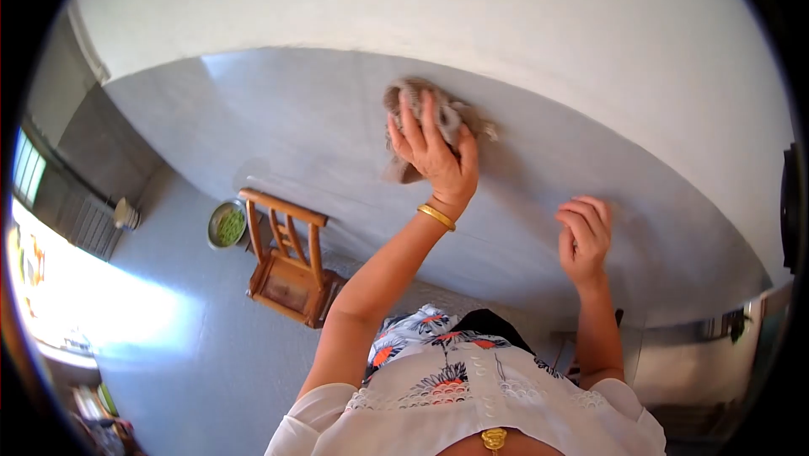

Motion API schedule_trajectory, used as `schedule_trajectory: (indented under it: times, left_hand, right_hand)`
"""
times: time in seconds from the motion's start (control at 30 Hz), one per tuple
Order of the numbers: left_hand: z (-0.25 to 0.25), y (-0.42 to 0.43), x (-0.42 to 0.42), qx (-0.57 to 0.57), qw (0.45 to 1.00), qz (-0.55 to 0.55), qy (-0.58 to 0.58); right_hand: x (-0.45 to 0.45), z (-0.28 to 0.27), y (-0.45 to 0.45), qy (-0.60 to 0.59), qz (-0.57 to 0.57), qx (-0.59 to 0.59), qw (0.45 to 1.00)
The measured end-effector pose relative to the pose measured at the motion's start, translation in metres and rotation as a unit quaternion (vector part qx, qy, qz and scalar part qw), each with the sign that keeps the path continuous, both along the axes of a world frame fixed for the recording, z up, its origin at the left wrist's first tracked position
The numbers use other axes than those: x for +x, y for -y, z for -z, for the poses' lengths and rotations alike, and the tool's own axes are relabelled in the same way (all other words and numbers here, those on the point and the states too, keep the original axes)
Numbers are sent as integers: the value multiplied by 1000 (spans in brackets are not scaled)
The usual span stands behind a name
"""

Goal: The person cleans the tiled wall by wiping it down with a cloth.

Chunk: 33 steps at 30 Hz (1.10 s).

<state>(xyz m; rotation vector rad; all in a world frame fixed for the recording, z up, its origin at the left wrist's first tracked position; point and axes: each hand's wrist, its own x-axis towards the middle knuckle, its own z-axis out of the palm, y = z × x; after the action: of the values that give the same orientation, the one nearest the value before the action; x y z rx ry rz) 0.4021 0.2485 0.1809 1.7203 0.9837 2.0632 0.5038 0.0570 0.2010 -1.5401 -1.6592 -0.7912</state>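
Observation:
My left hand (438, 157), with a gold bangle at the wrist, presses a bunched brown-grey cloth (413, 93) against the grey lower part of the wall (312, 110). Its fingers spread over the cloth, whose edges are blurred. Lower and to the right, my right hand (586, 237) is raised near the same wall. Its fingers are loosely curled in, and nothing shows in them. Whether it touches the wall I cannot tell.
A wooden chair (291, 283) stands by the wall at lower left. Beside it is a metal bowl (211, 233) holding green vegetables. Bright light from a doorway falls on the grey floor (219, 372). A small light-coloured container (126, 213) sits further left. Above the grey band, the wall is white (472, 9).

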Motion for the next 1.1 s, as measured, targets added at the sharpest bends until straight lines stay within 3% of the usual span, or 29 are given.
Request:
schedule_trajectory:
  times: [0.07,0.13,0.2,0.4,0.47,0.5,0.53,0.57,0.6,0.63,0.67,0.7,0.73,0.77,0.8,0.83,0.9,0.97,1.03,1.1]
  left_hand:
    - [-12,31,21,129,985,11,-113]
    - [-16,58,48,164,978,11,-132]
    - [-6,66,61,334,916,-3,-223]
    - [10,140,99,461,840,129,-255]
    - [10,170,103,388,821,320,-271]
    - [4,188,99,299,812,421,-271]
    - [10,202,101,305,807,429,-268]
    - [17,219,105,30,775,619,-123]
    - [22,231,107,-256,640,724,31]
    - [-2,240,95,-342,519,778,87]
    - [-4,248,91,-347,513,781,82]
    - [-4,256,89,-291,478,829,-3]
    - [-18,267,86,-228,436,866,-86]
    - [-29,270,77,-144,483,843,-186]
    - [-32,271,73,-142,480,845,-188]
    - [-35,272,70,-105,501,834,-206]
    - [-31,265,57,-67,522,820,-226]
    - [-8,252,40,-50,598,748,-281]
    - [24,225,14,-102,627,723,-274]
    - [41,196,-30,-298,612,678,-279]
  right_hand:
    - [10,-10,27,-6,28,10,1000]
    - [19,-19,51,-13,50,21,998]
    - [18,-16,62,-23,73,21,997]
    - [37,10,127,-108,146,8,983]
    - [39,15,144,-153,168,48,973]
    - [40,14,159,-199,181,86,959]
    - [38,15,166,-197,191,91,957]
    - [33,17,173,-263,173,119,942]
    - [28,18,177,-329,155,145,920]
    - [20,21,173,-333,164,147,917]
    - [10,22,168,-417,50,181,889]
    - [4,23,168,-489,-67,213,843]
    - [6,23,180,-489,-61,217,843]
    - [6,28,186,-553,-27,205,807]
    - [8,35,193,-614,6,191,766]
    - [15,38,195,-575,45,220,787]
    - [36,32,190,-553,67,329,763]
    - [72,3,188,-367,215,375,824]
    - [131,2,192,-302,206,370,854]
    - [164,10,173,-305,233,365,848]
